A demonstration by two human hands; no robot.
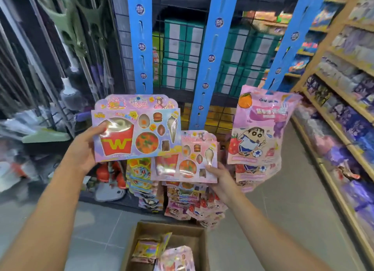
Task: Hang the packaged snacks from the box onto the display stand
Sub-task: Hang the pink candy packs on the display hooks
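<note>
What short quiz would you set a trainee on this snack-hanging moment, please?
1. True or false: the left hand grips a pack.
2. The pink bag hangs from which blue strip? A left, B middle, C right.
3. Fill in: the right hand pinches a second pack by its lower ___ corner.
Key: 1 true; 2 C, the right strip; 3 right.

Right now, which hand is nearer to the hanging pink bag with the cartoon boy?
Right. The right hand, holding a small card, is just below-left of the pink bag; the left hand grips a large card far left.
</note>
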